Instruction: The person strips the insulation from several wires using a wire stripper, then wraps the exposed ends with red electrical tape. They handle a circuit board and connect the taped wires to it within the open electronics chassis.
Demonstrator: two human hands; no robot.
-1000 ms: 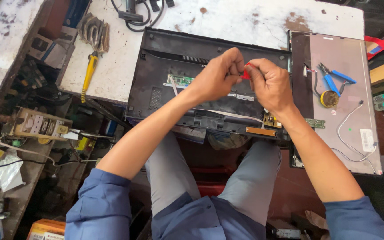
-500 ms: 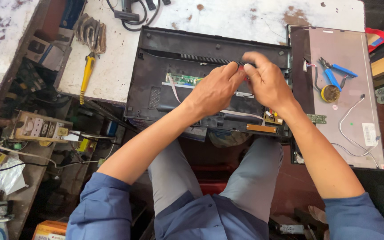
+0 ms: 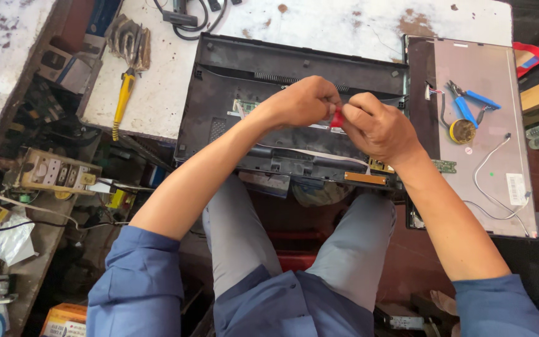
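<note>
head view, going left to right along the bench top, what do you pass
yellow-handled tool → open black casing → left hand → small red thing → right hand → blue-handled pliers

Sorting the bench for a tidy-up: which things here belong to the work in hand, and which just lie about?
In hand:
left hand
right hand
small red piece pinched between them
black casing under them

Lying about:
yellow-handled tool
blue-handled cutters
grey panel

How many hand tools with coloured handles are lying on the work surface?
2: a yellow-handled tool on the white bench left of the black casing, and blue-handled pliers on the grey panel at right. Others may be hidden in the clutter.
</note>
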